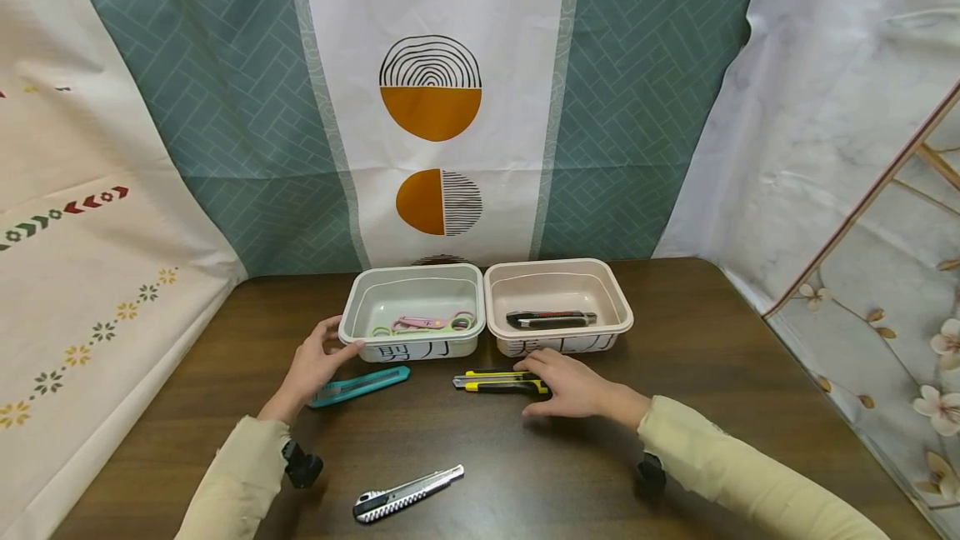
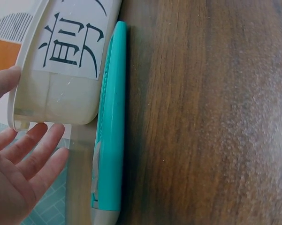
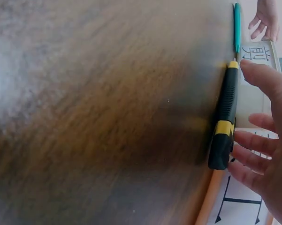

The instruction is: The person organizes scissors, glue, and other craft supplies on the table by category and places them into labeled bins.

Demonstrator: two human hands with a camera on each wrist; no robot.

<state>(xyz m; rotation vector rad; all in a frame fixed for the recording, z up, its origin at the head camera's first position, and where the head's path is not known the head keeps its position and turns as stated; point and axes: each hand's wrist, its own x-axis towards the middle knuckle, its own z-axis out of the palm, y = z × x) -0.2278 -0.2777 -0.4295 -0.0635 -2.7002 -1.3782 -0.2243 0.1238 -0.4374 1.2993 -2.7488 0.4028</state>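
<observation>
My left hand [image 1: 309, 371] is at the left front corner of the pale green bin [image 1: 426, 272], thumb by its rim, fingers extended along its side. Close under that hand lies a teal utility knife [image 1: 362, 387]; the left wrist view shows the same knife [image 2: 113, 126] along the bin's front. My right hand [image 1: 567, 386] hovers over the handle end of a yellow and black utility knife [image 1: 491, 382]. In the right wrist view its fingertips are beside that knife [image 3: 224, 108], the thumb stretched apart and no grip formed.
Pink scissors [image 1: 420, 323] and green-handled scissors [image 1: 461, 322] lie in the green bin. The beige bin [image 1: 555, 268] beside it holds a black utility knife [image 1: 551, 320]. A silver and black utility knife [image 1: 408, 493] lies near the table's front. Patterned cloths hang behind.
</observation>
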